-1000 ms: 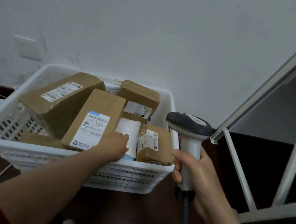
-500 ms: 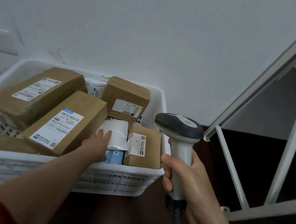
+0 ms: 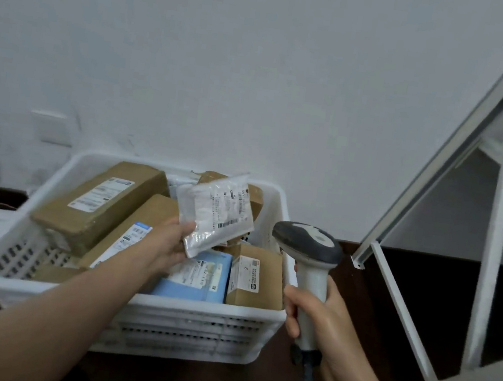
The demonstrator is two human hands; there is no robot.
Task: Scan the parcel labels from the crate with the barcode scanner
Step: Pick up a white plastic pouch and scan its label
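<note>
Two hands: both in view, each holding one item.
Left hand [image 3: 169,243]: fingers clamped on the lower left corner of a white plastic pouch [image 3: 216,214], which is raised above the crate contents.
Pouch: tilted, printed label with barcode facing the camera; clear of the parcels below it.
Right hand [image 3: 319,320]: fingers wrapped tight around the grip of the barcode scanner [image 3: 308,245].
Scanner: upright, just outside the crate's right wall, dark head level with the pouch's lower edge; cable hangs from its base.
Crate [image 3: 195,317]: white, perforated walls, standing on a dark surface against a pale wall.
Contents: long brown box [image 3: 98,202] at rear left; second brown box [image 3: 139,233] leaning beside it, partly hidden by the left forearm; blue flat parcel [image 3: 197,279] at front; small brown box [image 3: 254,277] at front right, label marked "3".
Right of crate: white metal frame [image 3: 495,222], leaning.
</note>
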